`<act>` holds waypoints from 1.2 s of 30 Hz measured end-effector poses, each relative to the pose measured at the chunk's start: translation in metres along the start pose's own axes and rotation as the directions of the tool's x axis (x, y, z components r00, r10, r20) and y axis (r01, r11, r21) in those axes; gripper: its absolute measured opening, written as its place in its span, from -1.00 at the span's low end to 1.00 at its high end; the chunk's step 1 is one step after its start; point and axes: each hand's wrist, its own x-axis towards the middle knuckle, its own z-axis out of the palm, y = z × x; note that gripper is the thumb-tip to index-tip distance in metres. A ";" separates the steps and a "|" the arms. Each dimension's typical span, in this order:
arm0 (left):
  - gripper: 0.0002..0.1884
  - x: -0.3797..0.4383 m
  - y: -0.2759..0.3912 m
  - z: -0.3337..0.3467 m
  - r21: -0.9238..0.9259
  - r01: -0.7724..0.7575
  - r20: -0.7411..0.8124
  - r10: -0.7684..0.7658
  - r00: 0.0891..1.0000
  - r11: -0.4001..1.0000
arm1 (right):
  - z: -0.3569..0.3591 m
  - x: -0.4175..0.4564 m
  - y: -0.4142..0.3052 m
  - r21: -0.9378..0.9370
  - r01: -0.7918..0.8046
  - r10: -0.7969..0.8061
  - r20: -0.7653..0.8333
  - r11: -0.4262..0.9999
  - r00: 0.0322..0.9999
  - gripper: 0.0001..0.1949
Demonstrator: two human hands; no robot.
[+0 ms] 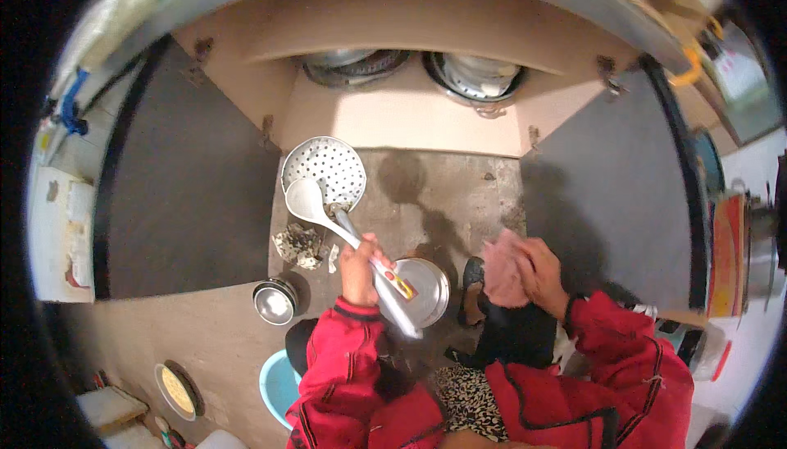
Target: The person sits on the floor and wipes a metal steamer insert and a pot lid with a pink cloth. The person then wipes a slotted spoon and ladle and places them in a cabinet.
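Observation:
My left hand grips two long handles together. One belongs to a white ladle with a coloured mark near its end. The other is the metal handle of a large round perforated skimmer, which lies partly behind the ladle's bowl. My right hand holds a crumpled pink cloth, apart from the utensils. Below my left hand, round metal plates or lids rest on the floor, partly covered by the handles. A crumpled patterned cloth or paper lies left of that hand.
Ahead, an open cabinet holds metal strainers or bowls; its dark doors stand wide on both sides. Small stacked metal bowls, a light blue basin and a dish of yellowish food are at left on the floor.

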 end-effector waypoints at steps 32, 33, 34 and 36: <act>-0.85 -0.188 0.072 -0.165 -0.097 0.619 -0.004 -0.622 0.783 0.780 | 0.128 -0.023 -0.208 -0.115 -0.162 0.189 0.793 0.980 0.579 -0.68; -0.84 -0.202 0.090 -0.164 -0.024 0.619 0.000 -0.619 0.785 0.785 | 0.128 -0.020 -0.216 -0.120 -0.211 0.220 0.800 0.970 0.558 -0.67; -0.83 -0.212 0.112 -0.163 0.054 0.627 -0.010 -0.628 0.778 0.777 | 0.127 -0.016 -0.223 -0.121 -0.265 0.251 0.800 0.957 0.544 -0.67; -0.81 -0.225 0.150 -0.141 0.155 0.609 -0.042 -0.611 0.791 0.778 | 0.121 -0.002 -0.234 -0.126 -0.370 0.318 0.792 0.920 0.521 -0.66</act>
